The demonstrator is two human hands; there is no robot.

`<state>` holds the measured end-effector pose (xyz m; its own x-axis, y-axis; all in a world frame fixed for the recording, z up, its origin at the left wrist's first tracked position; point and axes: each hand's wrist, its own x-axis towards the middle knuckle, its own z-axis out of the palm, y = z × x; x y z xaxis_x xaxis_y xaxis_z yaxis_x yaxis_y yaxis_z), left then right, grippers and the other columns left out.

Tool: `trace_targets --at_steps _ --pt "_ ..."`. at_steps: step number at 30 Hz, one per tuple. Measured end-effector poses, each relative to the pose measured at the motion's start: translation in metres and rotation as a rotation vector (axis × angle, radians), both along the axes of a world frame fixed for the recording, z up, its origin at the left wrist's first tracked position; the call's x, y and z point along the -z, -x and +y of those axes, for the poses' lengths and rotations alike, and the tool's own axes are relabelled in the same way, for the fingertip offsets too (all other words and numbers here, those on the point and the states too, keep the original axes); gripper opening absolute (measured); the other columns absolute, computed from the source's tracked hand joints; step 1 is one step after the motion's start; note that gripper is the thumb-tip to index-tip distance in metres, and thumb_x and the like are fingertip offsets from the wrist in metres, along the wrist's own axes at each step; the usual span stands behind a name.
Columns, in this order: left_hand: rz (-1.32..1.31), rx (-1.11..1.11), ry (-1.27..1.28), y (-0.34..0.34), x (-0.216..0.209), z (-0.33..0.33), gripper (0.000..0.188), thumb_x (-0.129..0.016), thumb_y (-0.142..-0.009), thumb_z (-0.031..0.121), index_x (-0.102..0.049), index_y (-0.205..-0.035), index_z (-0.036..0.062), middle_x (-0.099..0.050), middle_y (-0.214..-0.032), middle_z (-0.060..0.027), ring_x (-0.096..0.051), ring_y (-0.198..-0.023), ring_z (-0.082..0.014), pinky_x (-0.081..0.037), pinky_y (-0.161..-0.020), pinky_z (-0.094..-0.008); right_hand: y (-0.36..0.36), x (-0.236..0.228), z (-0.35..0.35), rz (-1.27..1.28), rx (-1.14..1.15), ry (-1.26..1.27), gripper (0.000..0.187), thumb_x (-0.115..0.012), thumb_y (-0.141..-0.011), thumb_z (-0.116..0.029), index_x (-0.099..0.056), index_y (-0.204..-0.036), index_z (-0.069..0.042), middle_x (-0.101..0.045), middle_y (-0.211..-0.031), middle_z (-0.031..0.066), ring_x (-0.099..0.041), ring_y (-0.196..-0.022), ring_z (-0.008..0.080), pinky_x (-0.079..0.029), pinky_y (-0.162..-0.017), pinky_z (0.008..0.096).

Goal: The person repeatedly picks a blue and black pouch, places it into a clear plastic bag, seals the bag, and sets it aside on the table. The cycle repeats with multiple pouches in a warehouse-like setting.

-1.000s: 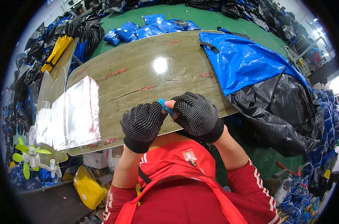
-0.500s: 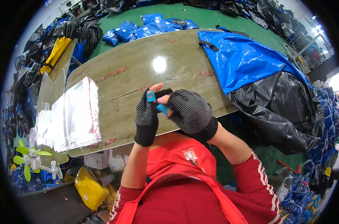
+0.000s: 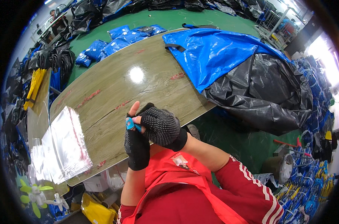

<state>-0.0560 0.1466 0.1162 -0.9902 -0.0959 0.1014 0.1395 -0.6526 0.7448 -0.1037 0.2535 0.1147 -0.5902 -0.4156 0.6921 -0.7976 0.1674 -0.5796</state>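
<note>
My two hands are together above the table's near edge, both in black gloves with pale grip dots and bare fingertips. On my left hand one finger stretches upward, and a light blue band sits among its fingers. The fingers of my right hand are closed against this band, with its back turned up. A second bit of light blue shows between the hands; which finger it circles I cannot make out. The inner fingers of both hands are partly hidden.
A wood-patterned table spreads ahead. Clear plastic bags lie stacked at its left end. A large blue and black tarpaulin bag drapes over its right side. Folded blue packages lie beyond, and a small green-bladed fan stands at lower left.
The whole view has swung, so the table and bags sit farther left. My hands stay together at the blue band, and my right hand has drawn in closer over the left.
</note>
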Motion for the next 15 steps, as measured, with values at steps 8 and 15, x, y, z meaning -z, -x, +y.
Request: trace_targets --at_steps 8,15 --pt "-0.078 0.067 -0.074 -0.005 0.007 0.007 0.058 -0.045 -0.099 0.037 -0.032 -0.142 -0.0001 -0.06 -0.107 -0.006 -0.057 -0.097 -0.0126 -0.045 -0.084 -0.0242 0.0 -0.008 0.01 0.071 -0.058 0.05 0.033 -0.074 -0.069 -0.023 -0.06 -0.094 -0.008 -0.063 -0.086 0.0107 -0.059 -0.081 0.0341 -0.048 -0.069 0.0436" --pt "-0.028 -0.378 0.596 0.022 0.037 -0.007 0.03 -0.043 -0.101 0.025 -0.059 -0.103 0.0001 -0.059 -0.078 -0.0053 -0.062 -0.072 -0.016 -0.05 -0.072 -0.0294 0.04 0.028 0.033 0.064 -0.036 -0.334 0.032 -0.076 -0.071 -0.023 -0.062 -0.096 -0.009 -0.063 -0.089 0.0125 -0.062 -0.081 0.0321 -0.048 -0.073 0.0418"
